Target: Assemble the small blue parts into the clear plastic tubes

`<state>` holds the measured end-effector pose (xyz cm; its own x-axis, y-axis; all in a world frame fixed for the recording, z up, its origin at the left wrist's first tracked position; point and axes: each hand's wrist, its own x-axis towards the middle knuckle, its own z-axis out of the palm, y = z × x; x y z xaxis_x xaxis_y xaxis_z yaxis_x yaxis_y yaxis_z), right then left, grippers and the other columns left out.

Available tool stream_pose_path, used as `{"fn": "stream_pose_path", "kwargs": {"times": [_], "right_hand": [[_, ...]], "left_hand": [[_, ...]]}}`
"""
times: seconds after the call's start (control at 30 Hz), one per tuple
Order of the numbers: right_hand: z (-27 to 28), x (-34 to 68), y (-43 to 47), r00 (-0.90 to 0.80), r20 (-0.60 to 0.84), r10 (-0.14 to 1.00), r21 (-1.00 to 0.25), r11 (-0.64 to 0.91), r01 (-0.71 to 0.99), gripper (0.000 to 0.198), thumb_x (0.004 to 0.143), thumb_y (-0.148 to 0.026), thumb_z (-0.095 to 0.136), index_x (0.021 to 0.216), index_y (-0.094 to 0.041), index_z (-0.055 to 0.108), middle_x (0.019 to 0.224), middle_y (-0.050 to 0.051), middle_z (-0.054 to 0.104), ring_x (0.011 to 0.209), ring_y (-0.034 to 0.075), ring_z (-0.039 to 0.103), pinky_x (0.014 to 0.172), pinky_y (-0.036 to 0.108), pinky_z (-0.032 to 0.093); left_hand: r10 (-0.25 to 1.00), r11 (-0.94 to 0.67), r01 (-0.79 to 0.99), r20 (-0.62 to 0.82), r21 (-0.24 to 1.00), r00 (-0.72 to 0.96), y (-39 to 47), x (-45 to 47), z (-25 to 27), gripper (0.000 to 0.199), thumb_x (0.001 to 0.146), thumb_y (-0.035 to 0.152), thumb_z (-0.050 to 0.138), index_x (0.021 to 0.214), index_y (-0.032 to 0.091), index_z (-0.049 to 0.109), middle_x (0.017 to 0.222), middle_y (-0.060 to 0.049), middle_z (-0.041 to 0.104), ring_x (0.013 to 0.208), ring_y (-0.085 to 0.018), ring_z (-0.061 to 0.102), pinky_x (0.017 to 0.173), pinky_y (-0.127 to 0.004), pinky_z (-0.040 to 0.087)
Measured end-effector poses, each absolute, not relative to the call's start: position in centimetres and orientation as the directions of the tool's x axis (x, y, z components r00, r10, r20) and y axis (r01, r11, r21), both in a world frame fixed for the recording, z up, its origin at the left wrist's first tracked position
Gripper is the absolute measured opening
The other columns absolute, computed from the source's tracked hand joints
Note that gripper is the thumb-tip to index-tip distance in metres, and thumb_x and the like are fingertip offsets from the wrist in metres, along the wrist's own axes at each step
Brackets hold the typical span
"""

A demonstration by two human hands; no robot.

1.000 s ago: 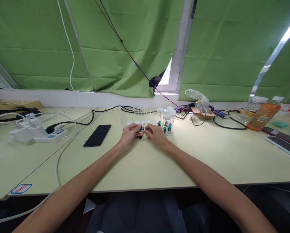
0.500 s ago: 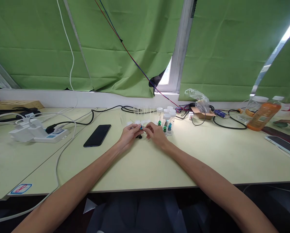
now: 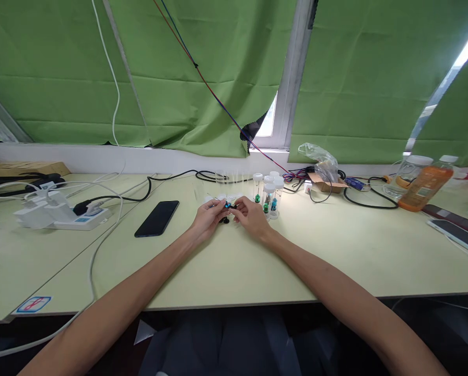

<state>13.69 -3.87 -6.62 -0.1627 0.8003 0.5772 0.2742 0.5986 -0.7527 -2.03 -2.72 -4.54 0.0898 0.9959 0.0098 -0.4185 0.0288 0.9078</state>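
My left hand (image 3: 208,219) is closed, its fingertips pinching a small shiny blue part (image 3: 227,204) with thin wire-like pieces near it. Close beside it, my right hand (image 3: 252,216) pinches a small black piece (image 3: 233,207) against or very near the blue part; whether they touch I cannot tell. Below the fingers, small black pieces (image 3: 226,221) lie on the table. Right of my right hand stand several clear tubes with white caps (image 3: 269,179), holding green parts (image 3: 266,208) and blue parts (image 3: 273,204). Clear tube-like containers (image 3: 228,177) stand behind my hands.
A black phone (image 3: 156,219) lies left of my hands, beyond it a white power strip (image 3: 87,222) with plugs and cables. To the right are a small cardboard box (image 3: 328,183) with a plastic bag, an orange drink bottle (image 3: 426,184) and another phone (image 3: 457,236).
The black piece now shows between my right fingertips beside the blue part. My hands have barely shifted. Another person's hand at the far right edge has gone out of view.
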Motion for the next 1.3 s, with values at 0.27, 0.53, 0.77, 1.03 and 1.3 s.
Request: {"fn": "stream_pose_path", "kwargs": {"times": [0.27, 0.53, 0.77, 1.03, 1.3], "right_hand": [[-7.0, 13.7, -3.5, -0.164, 0.587, 0.793, -0.737, 0.607, 0.298, 0.014, 0.086, -0.031, 0.058, 0.091, -0.021, 0.05, 0.078, 0.001, 0.063, 0.061, 0.014, 0.065, 0.061, 0.027, 0.053], [-6.9, 13.6, -3.5, -0.16, 0.565, 0.809, -0.757, 0.586, 0.29, 0.015, 0.086, -0.032, 0.058, 0.088, -0.022, 0.048, 0.078, 0.002, 0.063, 0.064, 0.015, 0.064, 0.061, 0.028, 0.053], [-6.2, 13.3, -4.4, -0.108, 0.495, 0.862, -0.845, 0.507, 0.169, 0.019, 0.083, -0.037, 0.061, 0.085, -0.022, 0.049, 0.072, -0.001, 0.063, 0.06, 0.015, 0.065, 0.057, 0.028, 0.053], [-6.4, 13.1, -4.0, -0.107, 0.362, 0.926, -0.932, 0.361, -0.033, 0.03, 0.08, -0.046, 0.067, 0.082, -0.019, 0.054, 0.063, 0.0, 0.064, 0.055, 0.015, 0.065, 0.055, 0.029, 0.056], [-6.7, 12.9, -3.2, -0.138, 0.235, 0.962, -0.959, 0.206, -0.195, 0.042, 0.078, -0.056, 0.068, 0.076, -0.015, 0.058, 0.063, 0.001, 0.063, 0.05, 0.013, 0.065, 0.049, 0.026, 0.056]], "left_hand": [[0.997, 0.048, -0.459, -0.017, 0.887, 0.072, -3.0, -1.9, -4.2, 0.017, 0.068, 0.017, 0.082, 0.066, 0.012, 0.066, 0.073, -0.003, 0.066, 0.07, -0.011, 0.065, 0.073, -0.022, 0.056], [0.997, 0.038, -0.469, -0.005, 0.883, 0.071, -3.1, -1.8, -4.2, 0.016, 0.07, 0.017, 0.081, 0.07, 0.012, 0.066, 0.078, -0.005, 0.069, 0.074, -0.012, 0.067, 0.075, -0.023, 0.056], [0.996, 0.011, -0.444, 0.031, 0.896, 0.086, -3.0, -2.0, -4.3, 0.025, 0.062, 0.023, 0.086, 0.072, 0.013, 0.065, 0.078, -0.004, 0.068, 0.073, -0.013, 0.066, 0.071, -0.025, 0.054], [0.994, -0.016, -0.408, 0.058, 0.913, 0.09, -2.8, -2.1, -4.6, 0.031, 0.059, 0.028, 0.087, 0.078, 0.015, 0.068, 0.089, -0.006, 0.07, 0.074, -0.013, 0.063, 0.062, -0.023, 0.048], [0.985, -0.054, -0.423, 0.118, 0.904, 0.126, -3.1, -1.9, -4.2, 0.029, 0.061, 0.026, 0.087, 0.081, 0.013, 0.071, 0.086, -0.005, 0.068, 0.069, -0.01, 0.058, 0.066, -0.023, 0.048]]}}
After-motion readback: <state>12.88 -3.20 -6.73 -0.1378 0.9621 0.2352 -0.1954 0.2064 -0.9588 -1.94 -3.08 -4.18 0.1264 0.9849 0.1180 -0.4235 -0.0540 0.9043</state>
